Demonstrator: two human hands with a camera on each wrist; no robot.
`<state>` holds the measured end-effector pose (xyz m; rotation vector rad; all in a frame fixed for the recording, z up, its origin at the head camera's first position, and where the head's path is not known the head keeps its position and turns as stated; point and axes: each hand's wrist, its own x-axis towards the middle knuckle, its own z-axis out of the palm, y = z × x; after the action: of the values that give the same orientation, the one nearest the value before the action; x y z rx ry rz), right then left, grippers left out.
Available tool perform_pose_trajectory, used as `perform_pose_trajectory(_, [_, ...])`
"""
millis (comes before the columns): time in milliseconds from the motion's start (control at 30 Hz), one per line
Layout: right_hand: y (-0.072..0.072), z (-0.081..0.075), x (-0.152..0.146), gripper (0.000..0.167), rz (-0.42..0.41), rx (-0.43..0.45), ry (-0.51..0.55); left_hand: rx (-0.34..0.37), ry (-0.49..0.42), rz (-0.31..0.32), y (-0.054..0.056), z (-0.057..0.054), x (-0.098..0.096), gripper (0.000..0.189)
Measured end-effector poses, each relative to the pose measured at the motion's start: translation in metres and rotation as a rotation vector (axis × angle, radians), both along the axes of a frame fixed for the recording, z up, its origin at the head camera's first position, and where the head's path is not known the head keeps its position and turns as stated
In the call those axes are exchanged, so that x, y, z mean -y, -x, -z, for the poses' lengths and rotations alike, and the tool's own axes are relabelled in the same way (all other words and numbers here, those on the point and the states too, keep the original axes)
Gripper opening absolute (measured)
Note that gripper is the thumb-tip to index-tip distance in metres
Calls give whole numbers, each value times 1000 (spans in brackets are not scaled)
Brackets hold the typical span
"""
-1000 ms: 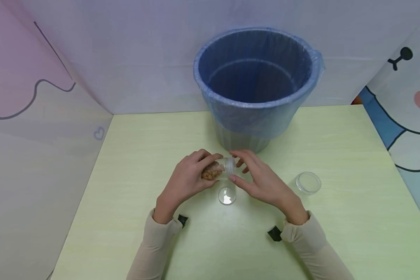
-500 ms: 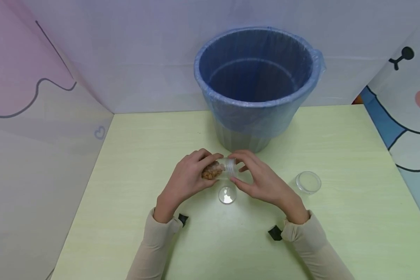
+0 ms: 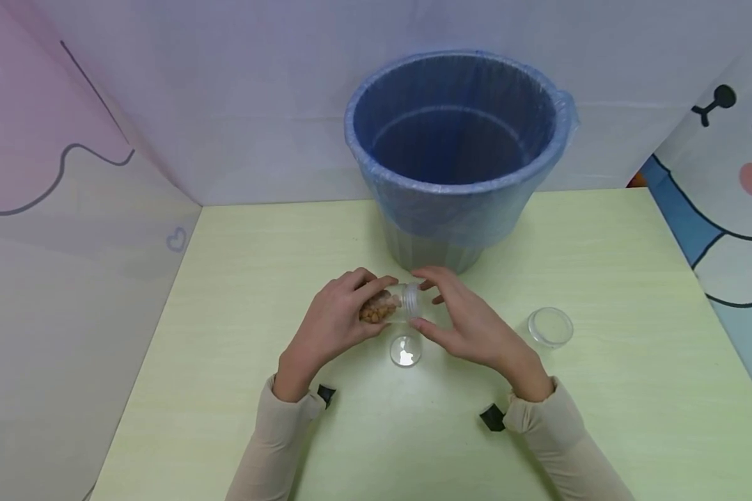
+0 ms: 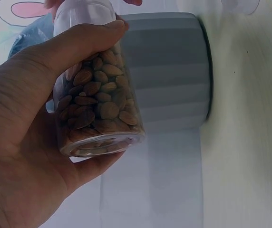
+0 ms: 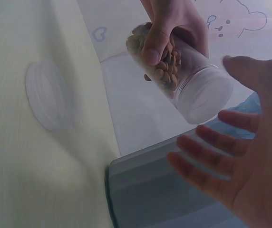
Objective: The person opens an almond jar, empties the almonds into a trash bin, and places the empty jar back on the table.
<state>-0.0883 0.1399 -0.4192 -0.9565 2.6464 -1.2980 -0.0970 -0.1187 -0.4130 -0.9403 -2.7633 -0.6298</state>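
My left hand (image 3: 335, 316) grips a clear jar (image 3: 396, 304) of almonds (image 4: 98, 95), its thumb and fingers curled round the body. The jar lies sideways in the head view, its translucent capped end (image 5: 205, 95) toward my right hand (image 3: 464, 316). That right hand's fingers are spread and bent loosely round the capped end; in the right wrist view a gap shows between them and it. Below the jar, a small clear round disc (image 3: 406, 351) lies on the table. Farther right is a shallow clear round lid or dish (image 3: 550, 327).
A large grey bin (image 4: 167, 71) with a blue liner (image 3: 457, 209) stands right behind the hands on the pale yellow-green table (image 3: 251, 257). Printed curtains (image 3: 257, 104) hang behind and at both sides. A black piece (image 3: 492, 417) sits by the right cuff.
Half a second ago my right fingers were closer round the jar's capped end; now they have spread away from it. The left hand keeps the jar in nearly the same place.
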Motion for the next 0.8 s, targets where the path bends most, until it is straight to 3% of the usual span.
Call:
perform_pose_trajectory(133, [-2, -2, -2, 62, 72, 74, -66, 7, -15, 4, 0, 0, -1, 61])
perform_pose_trajectory(367, [-1, -1, -3, 56, 85, 89, -70, 6, -13, 5, 1, 0, -1, 61])
perform_pose_trajectory(800, [1, 1, -1, 56, 12, -73, -15, -1, 1, -11, 0, 0, -1, 61])
